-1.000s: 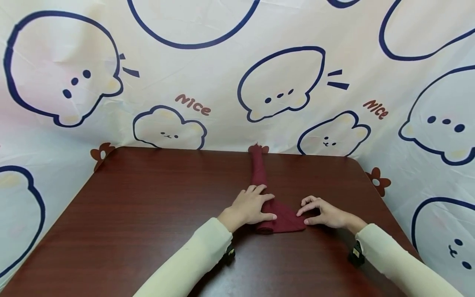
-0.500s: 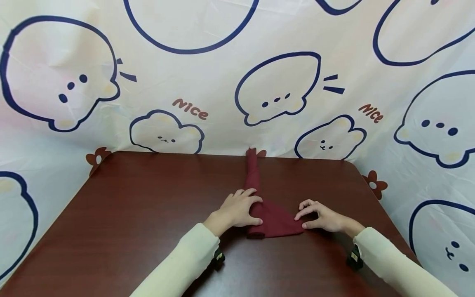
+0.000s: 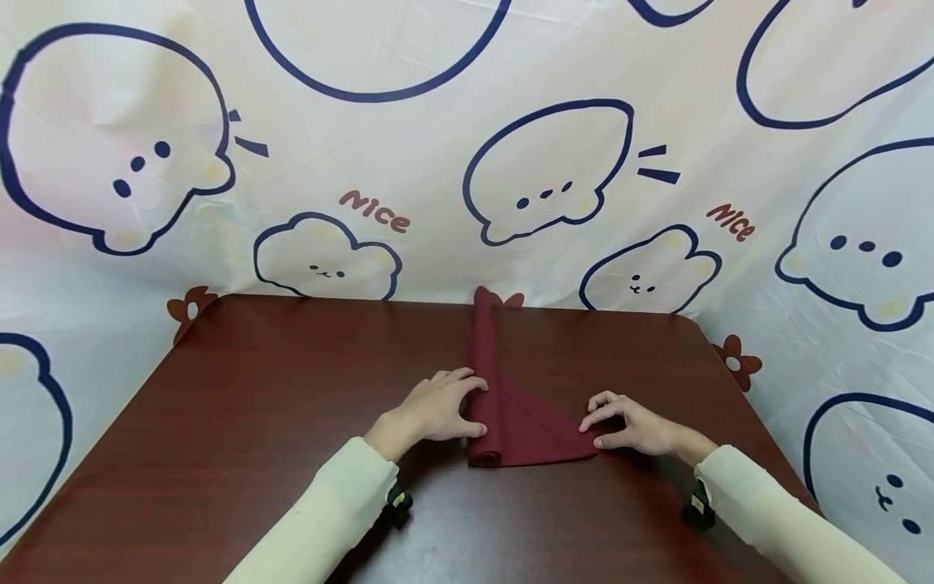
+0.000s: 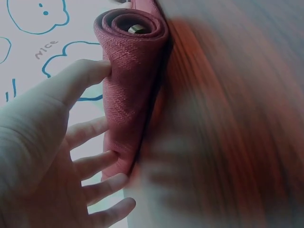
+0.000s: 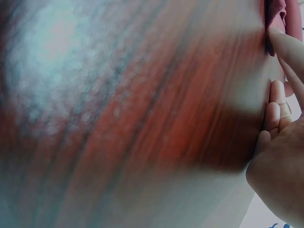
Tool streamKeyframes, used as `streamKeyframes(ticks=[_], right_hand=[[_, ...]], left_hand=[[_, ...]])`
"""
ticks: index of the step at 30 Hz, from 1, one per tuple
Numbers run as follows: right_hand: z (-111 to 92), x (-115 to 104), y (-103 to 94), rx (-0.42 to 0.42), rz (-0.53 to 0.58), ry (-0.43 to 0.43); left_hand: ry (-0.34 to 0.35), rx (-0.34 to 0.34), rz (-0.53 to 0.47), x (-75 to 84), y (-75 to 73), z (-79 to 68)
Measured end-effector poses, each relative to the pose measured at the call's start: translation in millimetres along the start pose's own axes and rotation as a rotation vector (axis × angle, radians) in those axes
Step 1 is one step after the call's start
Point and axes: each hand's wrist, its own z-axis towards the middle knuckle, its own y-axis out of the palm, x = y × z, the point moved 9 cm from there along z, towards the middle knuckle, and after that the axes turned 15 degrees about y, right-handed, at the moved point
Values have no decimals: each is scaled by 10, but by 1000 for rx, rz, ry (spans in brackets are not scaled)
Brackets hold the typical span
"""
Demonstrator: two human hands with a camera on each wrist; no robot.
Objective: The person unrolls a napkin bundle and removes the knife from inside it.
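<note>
A dark red cloth (image 3: 536, 426) lies on the table, part of it a long narrow roll (image 3: 484, 357) pointing away from me and part a flat triangle. My left hand (image 3: 430, 405) touches the roll from its left side, with thumb and fingers extended and spread. In the left wrist view, the spiral end of the roll (image 4: 128, 71) shows, with a small greenish thing in its hollow that I cannot identify. My right hand (image 3: 642, 426) pinches the triangle's right corner with thumb and forefinger, its other fingers curled. The right wrist view shows only a sliver of cloth (image 5: 277, 19).
The brown wood-grain table (image 3: 292, 365) has rounded far corners. A white sheet (image 3: 430, 162) printed with blue cartoon outlines hangs behind and beside it. The far end of the roll reaches the table's back edge. Each wrist wears a small black device (image 3: 699, 507).
My left hand and the roll have moved left. More of the cloth now lies flat between the roll and my right hand, which has stayed almost still at the corner.
</note>
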Motion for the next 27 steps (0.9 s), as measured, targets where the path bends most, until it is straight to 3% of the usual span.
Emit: streamKeyframes(ticks=[9, 18, 23, 27], right_hand=[[-14, 9, 23, 4, 2, -5], [4, -26, -12, 6, -7, -26], [15, -41, -30, 12, -18, -26], [13, -17, -12, 10, -19, -23]], left_hand=[[-5, -16, -45, -81, 49, -80], [4, -30, -93, -75, -28, -78], [15, 31, -63, -4, -128, -3], [70, 48, -20, 154, -107, 107]])
